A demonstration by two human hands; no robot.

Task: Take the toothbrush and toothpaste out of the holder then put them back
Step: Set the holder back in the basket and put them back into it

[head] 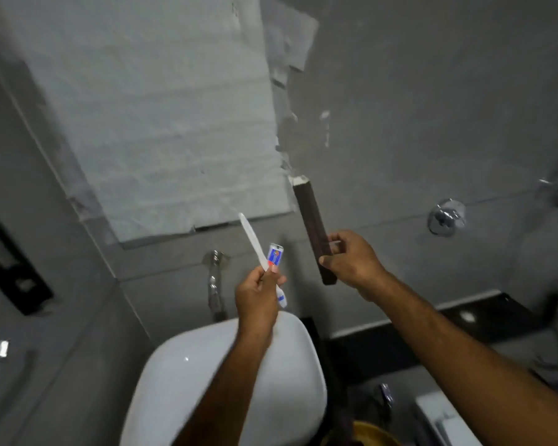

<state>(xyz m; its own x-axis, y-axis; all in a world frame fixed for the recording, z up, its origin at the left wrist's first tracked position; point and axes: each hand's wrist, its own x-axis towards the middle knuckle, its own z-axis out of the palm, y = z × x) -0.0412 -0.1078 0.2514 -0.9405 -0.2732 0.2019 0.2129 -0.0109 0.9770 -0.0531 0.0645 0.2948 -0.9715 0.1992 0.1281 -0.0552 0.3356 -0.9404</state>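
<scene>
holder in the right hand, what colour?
Dark brown holder with a pale top end, held in the right hand; head view.

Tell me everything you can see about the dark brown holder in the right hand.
The holder is a long, narrow, dark brown case, wood-like in look, with a pale, chipped-looking patch at its upper end. It is held in the air before the grey wall, nearly upright, with its top leaning left. The right hand grips its lower part, fingers wrapped across the front; its rounded bottom end pokes out below. Nothing else touches it. The picture is blurred, so no opening shows.
</scene>
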